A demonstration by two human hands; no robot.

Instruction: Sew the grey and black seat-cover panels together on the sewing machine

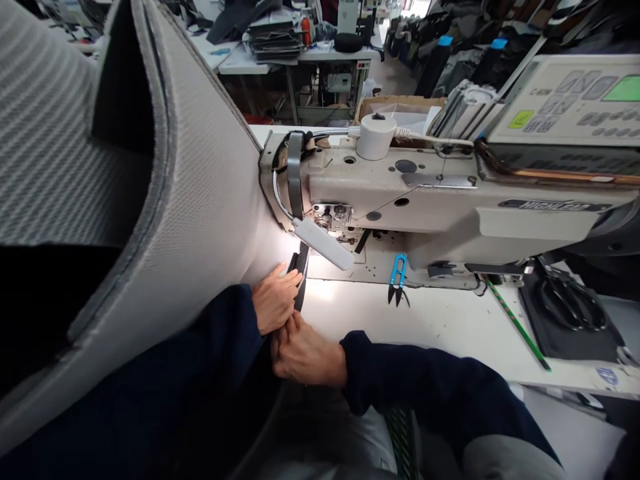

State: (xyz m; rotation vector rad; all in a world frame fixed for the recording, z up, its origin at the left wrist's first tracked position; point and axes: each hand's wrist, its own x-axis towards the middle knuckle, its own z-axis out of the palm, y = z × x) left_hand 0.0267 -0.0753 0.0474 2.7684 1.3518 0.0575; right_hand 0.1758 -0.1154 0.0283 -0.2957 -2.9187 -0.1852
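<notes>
A large grey ribbed fabric panel (210,167) with a dark bound edge rises on my left, curled over. Along its near edge runs a black strip (301,293) that leads up to the sewing machine (380,180). My left hand (276,299) presses this strip, fingers bent over it just below the machine's lamp (324,244). Closer to my body, my right hand (305,350) is closed, pinching the strip's lower part. My hands touch each other. The lamp hides most of the needle area.
Blue thread snips (399,279) lie on the white tabletop (350,313) right of my hands. Farther right are a green pencil (517,323) and black scissors (573,300) on a dark pad. A control panel (570,100) tops the machine. Behind stands a cardboard box (367,107).
</notes>
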